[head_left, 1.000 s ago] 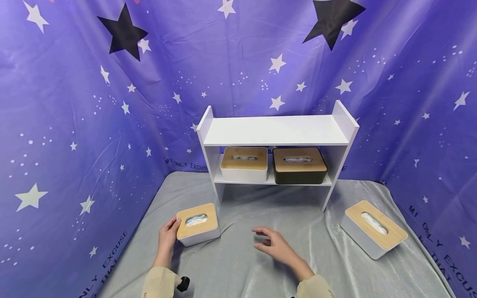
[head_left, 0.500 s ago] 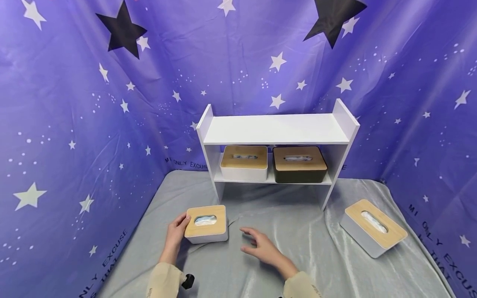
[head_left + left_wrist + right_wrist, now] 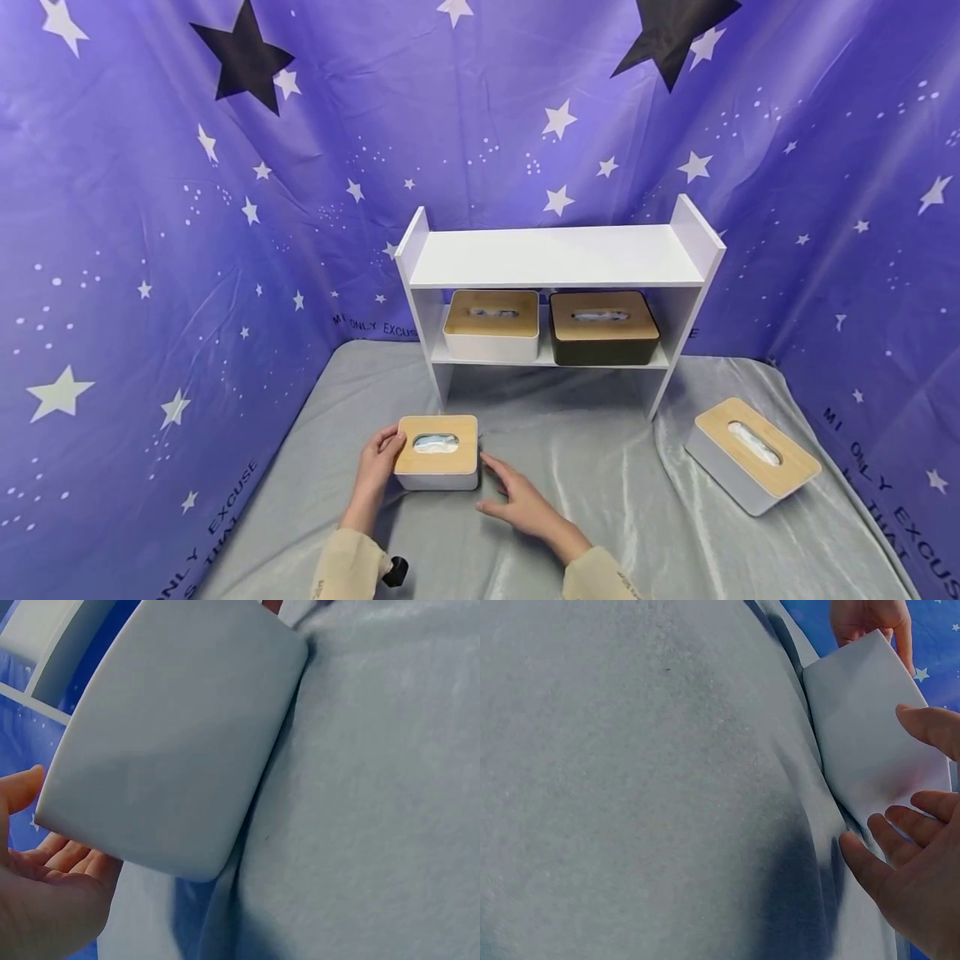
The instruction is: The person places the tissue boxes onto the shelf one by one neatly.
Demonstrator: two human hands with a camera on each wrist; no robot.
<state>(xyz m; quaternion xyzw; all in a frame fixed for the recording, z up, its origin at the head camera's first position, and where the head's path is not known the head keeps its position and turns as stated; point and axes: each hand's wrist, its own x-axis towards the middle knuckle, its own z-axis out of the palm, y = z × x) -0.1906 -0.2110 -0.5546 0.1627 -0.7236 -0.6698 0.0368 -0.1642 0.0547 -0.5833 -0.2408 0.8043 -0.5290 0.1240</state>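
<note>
A tissue box (image 3: 437, 454) with a pale grey body and light wooden lid sits on the grey cloth at front centre, tissue showing in its oval slot. My left hand (image 3: 375, 467) holds it at its left end, thumb by the lid's edge and fingers against the end wall. The left wrist view shows the box's plain front wall (image 3: 180, 742) beside the left hand (image 3: 60, 892). Close to the box's right end, my right hand (image 3: 521, 500) has its fingers spread. In the right wrist view those fingers (image 3: 866, 862) are extended beside the box (image 3: 870, 727), holding nothing.
Behind stands a white two-tier shelf (image 3: 555, 254). Its lower board bears a white tissue box (image 3: 492, 346) and a dark green one (image 3: 606, 352), both wooden-lidded. Another grey tissue box (image 3: 750, 458) lies angled at the right. A purple star-patterned curtain (image 3: 480, 108) encloses the cloth-covered surface.
My left hand has shifted the tissue box rightward, and the box now sits squarer to me. My right hand has moved left, up to the box's right end.
</note>
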